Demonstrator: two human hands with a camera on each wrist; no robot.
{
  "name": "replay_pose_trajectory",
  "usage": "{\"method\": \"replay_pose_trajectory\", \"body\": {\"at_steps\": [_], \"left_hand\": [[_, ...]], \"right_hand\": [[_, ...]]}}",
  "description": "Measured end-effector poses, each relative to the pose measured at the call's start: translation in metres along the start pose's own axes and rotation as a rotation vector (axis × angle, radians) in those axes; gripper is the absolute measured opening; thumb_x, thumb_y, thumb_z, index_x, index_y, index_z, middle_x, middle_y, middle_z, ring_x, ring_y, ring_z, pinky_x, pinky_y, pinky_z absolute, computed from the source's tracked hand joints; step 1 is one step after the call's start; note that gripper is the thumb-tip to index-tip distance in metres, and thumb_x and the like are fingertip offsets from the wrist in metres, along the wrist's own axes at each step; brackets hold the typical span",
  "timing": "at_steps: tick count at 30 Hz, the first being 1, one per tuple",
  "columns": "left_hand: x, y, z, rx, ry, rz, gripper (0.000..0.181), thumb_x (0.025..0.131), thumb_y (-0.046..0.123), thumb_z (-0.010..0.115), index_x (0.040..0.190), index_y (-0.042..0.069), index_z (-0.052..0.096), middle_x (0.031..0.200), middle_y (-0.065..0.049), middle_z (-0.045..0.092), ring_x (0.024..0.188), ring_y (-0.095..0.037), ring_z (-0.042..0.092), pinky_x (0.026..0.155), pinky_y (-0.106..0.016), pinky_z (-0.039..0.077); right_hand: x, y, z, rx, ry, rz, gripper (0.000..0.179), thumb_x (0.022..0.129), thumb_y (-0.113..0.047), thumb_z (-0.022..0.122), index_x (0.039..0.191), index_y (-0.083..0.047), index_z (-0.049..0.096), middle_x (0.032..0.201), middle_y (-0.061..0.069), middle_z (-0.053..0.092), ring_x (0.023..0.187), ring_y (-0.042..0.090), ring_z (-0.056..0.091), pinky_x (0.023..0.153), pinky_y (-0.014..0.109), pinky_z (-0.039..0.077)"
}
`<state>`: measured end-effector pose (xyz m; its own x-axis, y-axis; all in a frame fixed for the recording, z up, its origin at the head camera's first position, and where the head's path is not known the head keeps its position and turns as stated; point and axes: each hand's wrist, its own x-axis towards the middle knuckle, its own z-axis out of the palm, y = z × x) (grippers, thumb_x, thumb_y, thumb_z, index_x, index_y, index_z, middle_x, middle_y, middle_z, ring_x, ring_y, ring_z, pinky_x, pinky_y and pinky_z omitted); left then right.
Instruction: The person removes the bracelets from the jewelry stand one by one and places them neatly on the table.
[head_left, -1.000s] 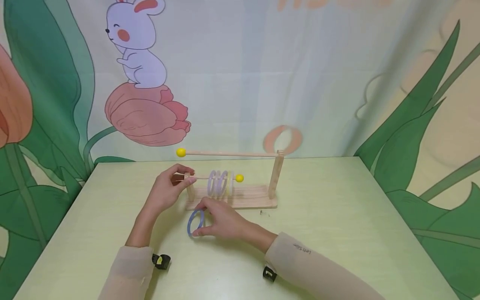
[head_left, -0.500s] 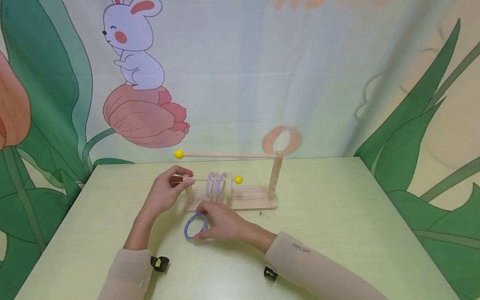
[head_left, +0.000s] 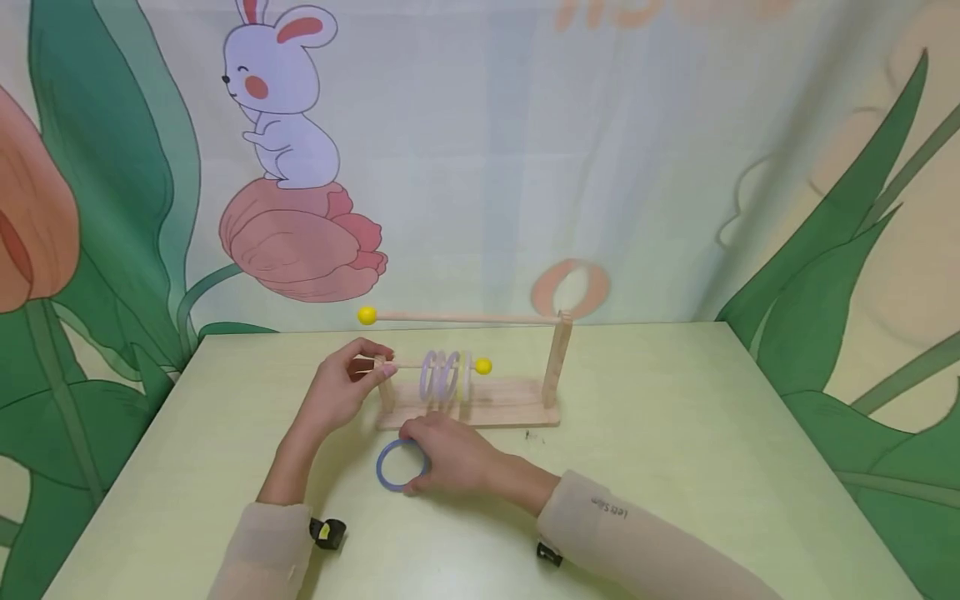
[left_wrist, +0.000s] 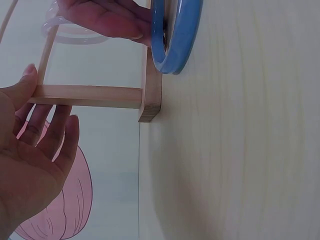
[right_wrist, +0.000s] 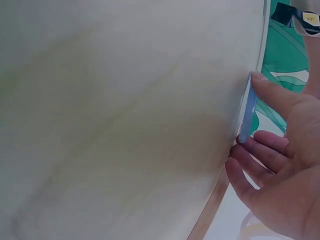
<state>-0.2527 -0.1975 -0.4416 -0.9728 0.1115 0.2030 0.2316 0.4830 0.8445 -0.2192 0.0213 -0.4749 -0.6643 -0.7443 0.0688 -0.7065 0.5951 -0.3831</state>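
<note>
My left hand point(head_left: 337, 392) holds the top of the left post of a wooden bangle stand point(head_left: 517, 403), thumb on the near side and fingers behind. My right hand point(head_left: 453, 454) pinches a blue bangle point(head_left: 378, 468) between thumb and fingers, low in front of the stand's base. In the left wrist view the blue bangle point(left_wrist: 185, 37) shows large near the base; the right wrist view has the bangle point(right_wrist: 248, 112) edge-on at the fingertips. Several pale purple and yellow bangles point(head_left: 426, 377) hang on the stand's lower rod, which ends in a yellow ball point(head_left: 483, 367).
An upper rod point(head_left: 465, 318) runs left from the taller right post point(head_left: 557, 360) to another yellow ball point(head_left: 367, 316). The stand is on a pale wood-grain table point(head_left: 660, 467). Behind it hangs a printed curtain point(head_left: 465, 167). Small dark specks point(head_left: 532, 436) lie before the base.
The blue bangle has turned from nearly edge-on to showing its round opening, tipping lower as my right hand shifts slightly toward me. My left hand keeps its hold on the post.
</note>
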Motion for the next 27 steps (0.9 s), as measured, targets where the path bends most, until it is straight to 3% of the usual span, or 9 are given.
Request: {"method": "replay_pose_trajectory", "body": {"at_steps": [7, 27], "left_hand": [[-0.0002, 0.0005, -0.0013, -0.013, 0.01, 0.012, 0.03, 0.093, 0.037, 0.07, 0.117, 0.02, 0.064, 0.116, 0.003, 0.066, 0.112, -0.026, 0.065, 0.094, -0.046, 0.053], [-0.0012, -0.0004, 0.0007, -0.003, 0.018, 0.0, 0.032, 0.092, 0.04, 0.07, 0.117, 0.02, 0.065, 0.118, 0.0, 0.066, 0.112, -0.027, 0.065, 0.092, -0.044, 0.054]], "right_hand": [[0.0, -0.0023, 0.002, -0.05, 0.016, -0.02, 0.066, 0.072, -0.047, 0.087, 0.123, -0.017, 0.059, 0.111, -0.006, 0.064, 0.098, 0.008, 0.053, 0.08, 0.022, 0.047], [-0.0011, -0.0046, 0.0036, -0.028, -0.012, -0.025, 0.067, 0.074, -0.045, 0.086, 0.127, -0.016, 0.057, 0.118, -0.003, 0.064, 0.106, 0.011, 0.054, 0.085, 0.025, 0.047]]}}
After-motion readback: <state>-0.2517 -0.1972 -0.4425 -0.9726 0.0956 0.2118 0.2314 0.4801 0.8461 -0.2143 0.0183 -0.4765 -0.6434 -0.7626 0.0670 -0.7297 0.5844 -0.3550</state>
